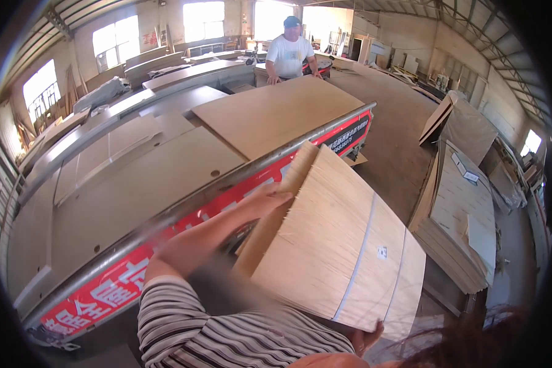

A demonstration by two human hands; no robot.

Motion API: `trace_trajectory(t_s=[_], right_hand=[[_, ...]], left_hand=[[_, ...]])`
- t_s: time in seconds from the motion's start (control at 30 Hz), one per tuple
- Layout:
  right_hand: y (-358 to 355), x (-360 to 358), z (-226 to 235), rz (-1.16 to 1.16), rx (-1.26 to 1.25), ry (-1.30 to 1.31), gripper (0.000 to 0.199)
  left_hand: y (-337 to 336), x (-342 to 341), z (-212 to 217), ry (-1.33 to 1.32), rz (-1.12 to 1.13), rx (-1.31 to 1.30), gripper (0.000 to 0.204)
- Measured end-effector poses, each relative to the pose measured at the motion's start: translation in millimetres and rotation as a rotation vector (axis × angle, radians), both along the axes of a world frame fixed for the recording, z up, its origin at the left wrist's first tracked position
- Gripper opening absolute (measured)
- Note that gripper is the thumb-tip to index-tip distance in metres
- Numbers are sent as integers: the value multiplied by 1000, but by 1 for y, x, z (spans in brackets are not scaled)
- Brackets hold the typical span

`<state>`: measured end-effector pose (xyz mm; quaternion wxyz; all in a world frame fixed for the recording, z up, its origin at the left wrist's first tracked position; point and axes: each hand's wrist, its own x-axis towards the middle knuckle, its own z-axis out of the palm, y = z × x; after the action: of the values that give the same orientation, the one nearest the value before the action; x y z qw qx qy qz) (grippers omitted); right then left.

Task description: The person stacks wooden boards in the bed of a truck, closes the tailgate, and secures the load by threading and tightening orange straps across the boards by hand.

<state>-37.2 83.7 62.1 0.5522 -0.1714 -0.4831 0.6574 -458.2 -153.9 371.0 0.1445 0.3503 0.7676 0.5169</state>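
A pale plywood sheet (343, 245) is tilted in front of me, with two thin lines across it and a small printed patch. Along its left side runs a darker brown board face or edge (267, 236); whether it belongs to the same piece, I cannot tell. My left hand (271, 200) grips that left side near its upper part, fingers closed over the edge. At the near lower edge, my right hand (367, 338) is curled around the sheet, its palm partly hidden beneath. The plywood stands beside a flatbed's red side panel (190, 224).
Large brown boards (282, 113) lie on the flatbed (221, 147). Behind them a person (291, 54) in a white shirt rests both hands on a board. To the right stands a stack of panels (457, 214), with a wrapped bundle (466, 126) beyond it.
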Motion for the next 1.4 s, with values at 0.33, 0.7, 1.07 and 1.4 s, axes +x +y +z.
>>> trace_trajectory(t_s=[0.33,0.7,1.07,1.4], right_hand=[[138,-234,164,553,-479,405,55],[289,-517,278,976,-409,249,48],[303,-781,309,1337,-506,-26,26],[294,-943,282,1405,-717,-165,29]], left_hand=[[-42,-106,0,-333,426,428,25],[21,-166,28,-277,869,420,34],[10,-295,4,-509,885,573,39],[-70,-437,-82,-439,887,153,35]])
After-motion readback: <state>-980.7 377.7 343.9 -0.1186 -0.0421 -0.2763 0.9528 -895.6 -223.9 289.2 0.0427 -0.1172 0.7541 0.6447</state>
